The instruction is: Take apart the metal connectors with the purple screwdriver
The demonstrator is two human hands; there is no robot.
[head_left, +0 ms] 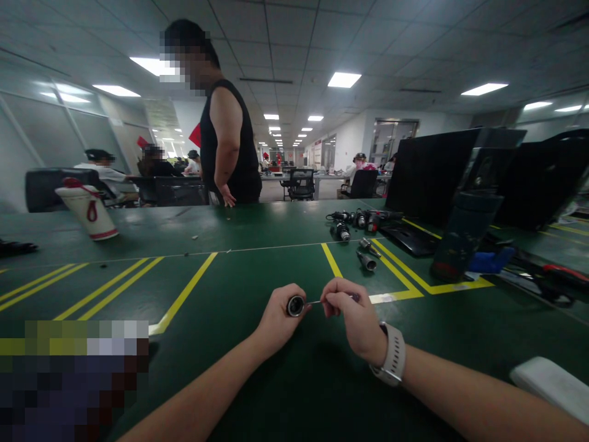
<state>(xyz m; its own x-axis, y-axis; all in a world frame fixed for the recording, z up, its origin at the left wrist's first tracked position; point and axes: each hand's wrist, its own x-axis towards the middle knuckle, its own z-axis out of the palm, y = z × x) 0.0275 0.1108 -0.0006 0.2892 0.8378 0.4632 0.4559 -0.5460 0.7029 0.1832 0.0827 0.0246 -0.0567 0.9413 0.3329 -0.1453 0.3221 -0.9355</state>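
Note:
My left hand (278, 316) is wrapped round a dark cylindrical part (295, 306) with a metal rim, its hollow round end turned towards me. In my right hand (354, 316), closed in a pinch, is a slim screwdriver (315, 302); its thin shaft points left and reaches the side of the part. Whether the tip sits in a screw is too small to tell. Beyond my hands, a cone-shaped metal sleeve (367, 261) and a smaller metal fitting (368, 246) lie on the green table (257, 270).
Several dark tool parts with cables (343, 230) lie further back. A dark bottle (464, 236) and a monitor (432, 178) stand at right, a white object (552, 383) near the front. A white cup (89, 212) stands left. Across the table stands a person (232, 141).

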